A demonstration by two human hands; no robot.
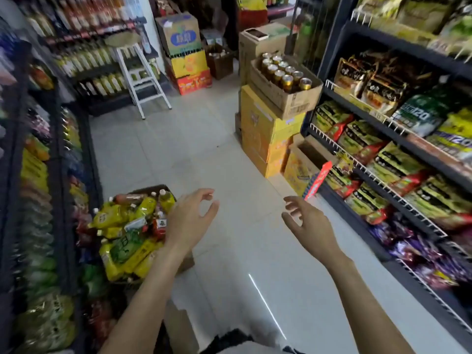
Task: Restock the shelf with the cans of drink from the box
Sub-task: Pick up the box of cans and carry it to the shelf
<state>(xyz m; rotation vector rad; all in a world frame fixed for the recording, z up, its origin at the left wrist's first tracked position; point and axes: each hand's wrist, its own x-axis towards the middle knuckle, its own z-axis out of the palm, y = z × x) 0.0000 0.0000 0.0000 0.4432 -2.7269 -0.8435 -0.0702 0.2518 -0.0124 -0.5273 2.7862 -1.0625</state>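
- Left hand (187, 221) is held out over the aisle, fingers loosely curved and parted, gripping nothing; thumb and forefinger nearly form a ring.
- Right hand (310, 226) is likewise held out, fingers spread and relaxed, empty.
- The cans (286, 74) stand upright in rows, gold-sided with round silvery tops, inside an open-topped brown cardboard box (293, 98).
- That box sits askew on a stack of yellow cartons (265, 139), well beyond both hands, just beside the end of the right shelf (398, 139).
- The right shelf is dark metal with white wire rails; it carries crinkly green, black and purple snack bags.
- A low box near the left hand is heaped with plastic bottles (130, 226), mostly yellow-labelled, lying at all angles.
- The floor (178, 149) is pale glossy tile.
- A white step stool (139, 77) stands farther back by the left shelves, which are blurred.
- More printed cartons (185, 49) are stacked against the rear wall.
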